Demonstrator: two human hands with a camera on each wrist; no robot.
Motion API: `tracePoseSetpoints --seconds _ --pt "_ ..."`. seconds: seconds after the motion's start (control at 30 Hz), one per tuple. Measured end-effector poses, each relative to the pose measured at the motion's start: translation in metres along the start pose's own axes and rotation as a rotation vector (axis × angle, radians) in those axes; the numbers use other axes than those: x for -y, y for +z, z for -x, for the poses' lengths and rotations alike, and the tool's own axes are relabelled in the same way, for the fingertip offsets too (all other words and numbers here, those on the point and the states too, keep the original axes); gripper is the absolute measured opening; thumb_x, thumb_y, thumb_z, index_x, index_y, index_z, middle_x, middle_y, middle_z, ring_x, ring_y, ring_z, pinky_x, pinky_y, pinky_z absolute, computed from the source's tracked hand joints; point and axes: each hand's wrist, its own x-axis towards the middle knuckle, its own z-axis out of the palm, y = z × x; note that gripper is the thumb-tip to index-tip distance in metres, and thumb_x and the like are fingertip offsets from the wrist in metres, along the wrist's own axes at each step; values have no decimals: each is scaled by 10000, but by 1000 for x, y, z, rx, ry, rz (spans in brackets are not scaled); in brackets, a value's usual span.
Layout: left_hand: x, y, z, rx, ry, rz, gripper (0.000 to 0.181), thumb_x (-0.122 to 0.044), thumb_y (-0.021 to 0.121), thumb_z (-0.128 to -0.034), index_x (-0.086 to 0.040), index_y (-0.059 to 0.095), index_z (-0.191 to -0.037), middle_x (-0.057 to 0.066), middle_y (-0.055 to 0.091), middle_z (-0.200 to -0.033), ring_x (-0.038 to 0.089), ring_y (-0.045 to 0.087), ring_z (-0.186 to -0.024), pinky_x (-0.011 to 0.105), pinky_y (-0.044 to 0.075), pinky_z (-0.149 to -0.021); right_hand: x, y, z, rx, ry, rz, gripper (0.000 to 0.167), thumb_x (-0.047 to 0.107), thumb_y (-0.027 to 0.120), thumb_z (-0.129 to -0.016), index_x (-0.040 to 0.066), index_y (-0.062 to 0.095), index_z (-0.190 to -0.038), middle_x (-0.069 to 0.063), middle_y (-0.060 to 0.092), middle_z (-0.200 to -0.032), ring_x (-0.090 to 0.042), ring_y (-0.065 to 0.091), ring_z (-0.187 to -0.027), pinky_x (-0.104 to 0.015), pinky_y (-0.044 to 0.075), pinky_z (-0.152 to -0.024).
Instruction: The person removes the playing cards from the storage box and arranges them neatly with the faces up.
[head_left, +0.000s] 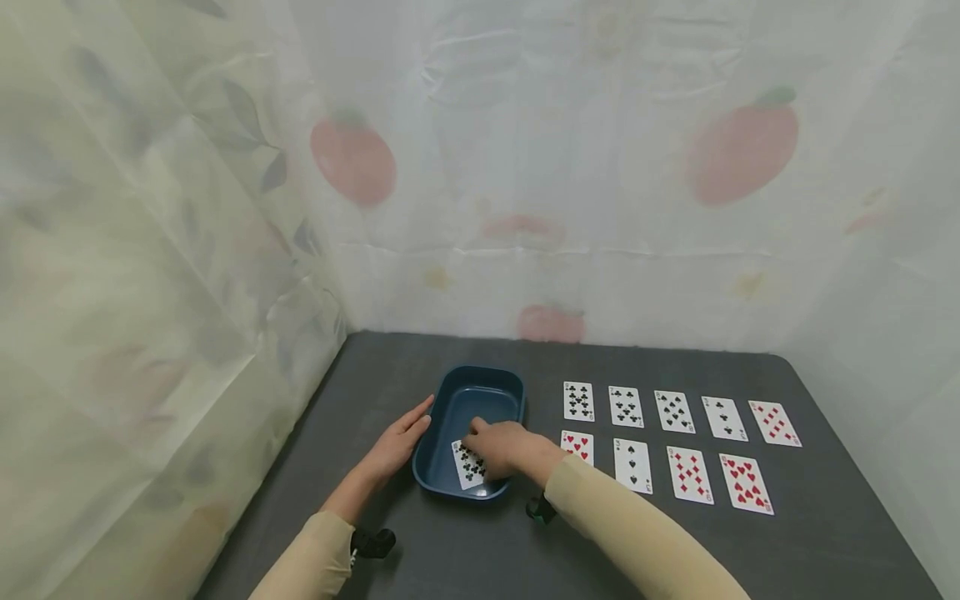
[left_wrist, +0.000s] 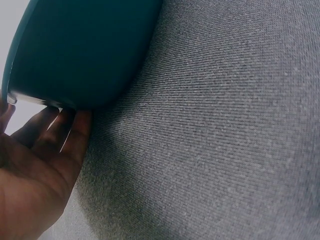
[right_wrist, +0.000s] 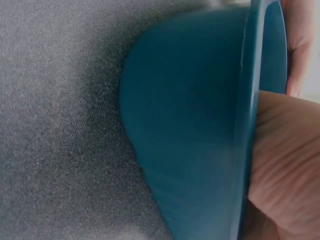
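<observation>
A deep blue plastic tray (head_left: 468,377) sits on the dark table, left of the laid-out cards. My left hand (head_left: 395,444) is at the tray's left side; in the left wrist view its fingers (left_wrist: 75,135) are extended against the outer wall. My right hand (head_left: 501,447) reaches over the right rim into the tray. Its fingers are bent at a black-suited playing card (head_left: 469,468) and seem to pinch it; the hand hides part of this card. In the right wrist view the tray wall (right_wrist: 190,100) hides the fingertips.
Right of the tray, face-up playing cards lie in two rows, including a club card (head_left: 626,407) in the back row and a heart card (head_left: 746,483) in front. Printed curtains (head_left: 555,167) hang behind and beside the dark table (head_left: 480,550).
</observation>
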Motion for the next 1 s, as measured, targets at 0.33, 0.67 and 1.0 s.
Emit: tracePoseSetpoints --seconds 0.33,0.67,1.0 --pt "1 0 -1 -10 -5 -17 528 -355 448 -1106 -287 334 -1618 52 256 -1676 318 188 -1540 584 171 -1202 2 0 1 -40 44 60 814 557 897 -689 182 556 -1325 9 517 -1184 -132 562 -950 -344 507 -865" --pt "1 0 -1 -10 -4 -21 524 -338 437 -1112 -279 330 -1621 67 245 -1680 331 179 -1540 591 167 -1200 6 0 -1 -22 81 58 782 556 889 -714 163 558 -1304 -1 522 -1160 -151 545 -999 -366 491 -906" --pt "1 0 -1 -11 -3 -27 525 -325 434 -1114 -272 321 -1624 69 243 -1680 329 179 -1541 585 166 -1202 4 7 -5 -36 80 69 783 540 903 -702 145 559 -1284 -6 513 -1144 -160 510 -1004 -372 482 -902"
